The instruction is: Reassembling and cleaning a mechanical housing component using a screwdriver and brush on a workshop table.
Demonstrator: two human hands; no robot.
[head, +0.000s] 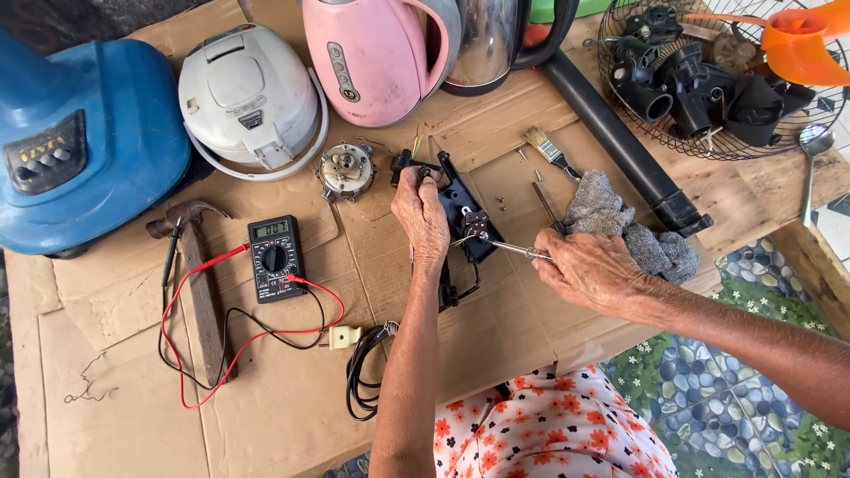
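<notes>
My left hand point(421, 215) presses down on a black plastic switch part point(462, 209) lying on the cardboard-covered table point(266, 389), fingers closed over its upper end. In my right hand point(591, 268) I grip a metal screwdriver point(512, 249) whose tip touches a small brown piece on the black part. A round metal motor piece point(346, 170) lies just left of my left hand. Small screws point(501, 203) lie beside the black part.
A digital multimeter point(274, 258) with red and black leads and a hammer point(197, 283) lie at the left. Behind are a white rice cooker point(249, 99), pink kettle point(379, 55), blue appliance point(84, 142), fan grille point(708, 80), black tube point(624, 142), paintbrush point(549, 150), grey rag point(624, 226).
</notes>
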